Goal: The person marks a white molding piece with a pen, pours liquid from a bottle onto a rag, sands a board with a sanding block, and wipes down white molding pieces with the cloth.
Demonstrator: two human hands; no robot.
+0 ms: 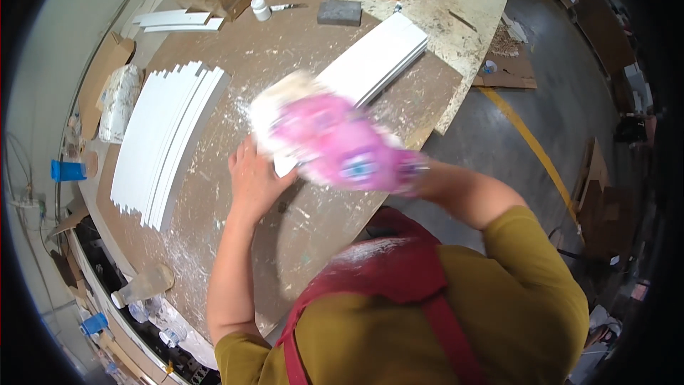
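Over the brown, white-speckled counter (239,46), your half-spread left hand (252,180) touches a flat white strip (285,164); blurred pink fabric (310,120) hides how your right hand (356,153) grips. Rightward, grey floor (474,157) carries a yellow line (532,139).

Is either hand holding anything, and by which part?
The left hand touches a white piece's near end, grip unclear; what the blurred, pink-covered right hand holds can't be told.

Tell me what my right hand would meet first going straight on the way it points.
Past the pale thing at its front, your right hand would probably meet the fanned white slats at left, but depth is unclear.
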